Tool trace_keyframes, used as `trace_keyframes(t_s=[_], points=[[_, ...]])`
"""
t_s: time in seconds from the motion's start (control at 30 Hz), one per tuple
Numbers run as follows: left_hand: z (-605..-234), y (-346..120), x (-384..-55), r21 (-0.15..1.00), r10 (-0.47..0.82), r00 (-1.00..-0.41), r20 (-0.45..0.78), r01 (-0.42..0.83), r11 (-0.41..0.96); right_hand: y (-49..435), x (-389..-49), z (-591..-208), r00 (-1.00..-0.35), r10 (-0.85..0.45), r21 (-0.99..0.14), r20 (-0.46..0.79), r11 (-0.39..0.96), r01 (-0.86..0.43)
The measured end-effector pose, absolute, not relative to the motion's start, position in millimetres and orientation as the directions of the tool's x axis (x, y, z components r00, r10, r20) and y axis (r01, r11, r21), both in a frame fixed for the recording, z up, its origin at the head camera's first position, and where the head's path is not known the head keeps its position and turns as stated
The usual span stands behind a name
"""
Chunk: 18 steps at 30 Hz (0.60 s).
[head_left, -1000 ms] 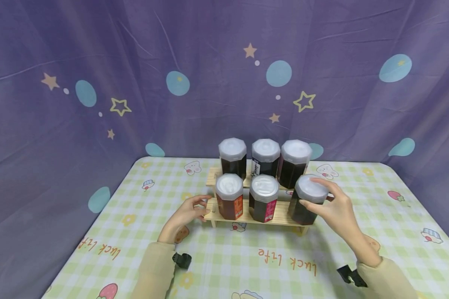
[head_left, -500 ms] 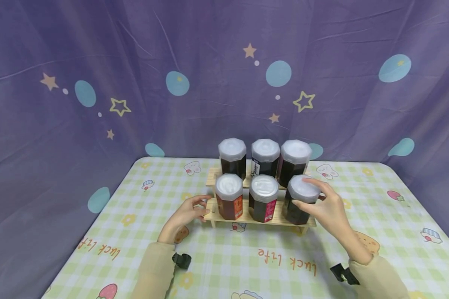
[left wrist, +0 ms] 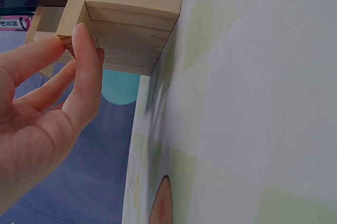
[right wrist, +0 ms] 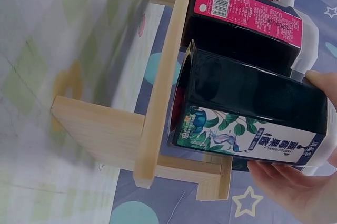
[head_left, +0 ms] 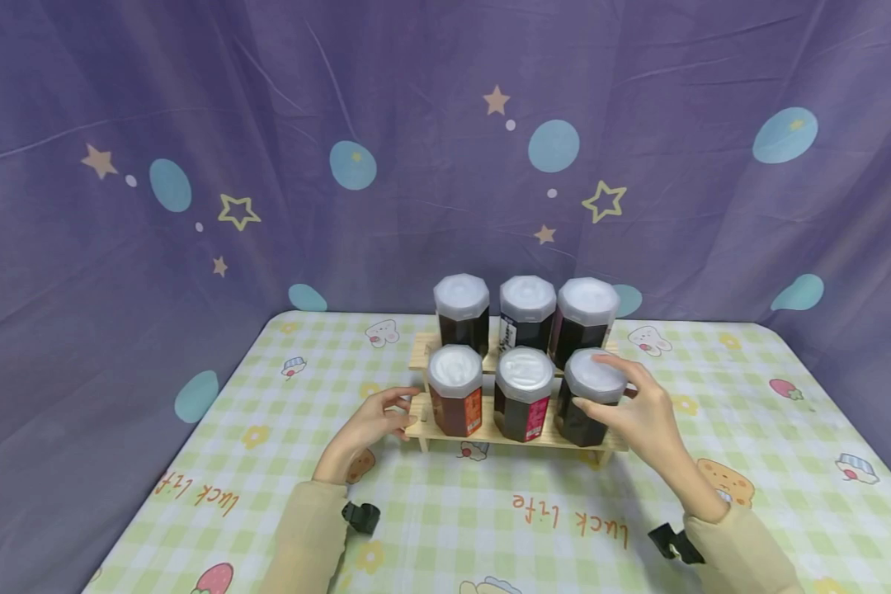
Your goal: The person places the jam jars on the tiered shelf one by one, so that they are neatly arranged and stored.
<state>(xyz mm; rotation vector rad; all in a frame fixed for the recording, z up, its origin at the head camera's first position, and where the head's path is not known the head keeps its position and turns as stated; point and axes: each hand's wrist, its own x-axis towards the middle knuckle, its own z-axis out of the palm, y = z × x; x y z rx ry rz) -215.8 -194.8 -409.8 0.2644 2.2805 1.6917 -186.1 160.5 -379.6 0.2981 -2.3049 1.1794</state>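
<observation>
My right hand grips a dark octagonal jar near its frosted white lid, thumb on the near side. This jar is at the right end of the lower tier of a two-tier wooden rack. Its white label with leaves and dark fruit shows in the right wrist view; whether the base sits flat, I cannot tell. My left hand pinches the near left corner of the rack's lower board. Sharing that tier are a jar with an orange label and one with a pink label.
Three more dark jars with white lids stand on the upper tier, among them the left jar, middle jar and right jar. A green checked cloth covers the table. Behind it hangs a purple curtain.
My right hand has moved left with the jar, bringing it closer to the pink-labelled jar on the lower tier. The left hand and rack have stayed in place.
</observation>
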Motion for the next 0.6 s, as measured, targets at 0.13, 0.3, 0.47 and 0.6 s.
trace_keyframes(t_s=[0.13, 0.3, 0.47, 0.6], points=[[-415, -196, -219, 0.959, 0.318, -0.941, -0.117, -0.024, 0.284, 160, -186, -379, -0.846, 0.049, -0.694, 0.531, 0.598, -0.401], [-430, -200, -226, 0.959, 0.310, -0.944, -0.110, -0.019, 0.282, 159, -187, -381, -0.850, 0.051, -0.695, 0.524, 0.603, -0.392], [-436, -201, -229, 0.956, 0.308, -0.946, -0.097, -0.002, 0.293, 158, -188, -383, -0.848, 0.058, -0.697, 0.527, 0.601, -0.392], [-436, -202, -229, 0.956, 0.311, -0.946, -0.092, 0.003, 0.292, 158, -189, -384, -0.840, 0.063, -0.692, 0.539, 0.603, -0.398]])
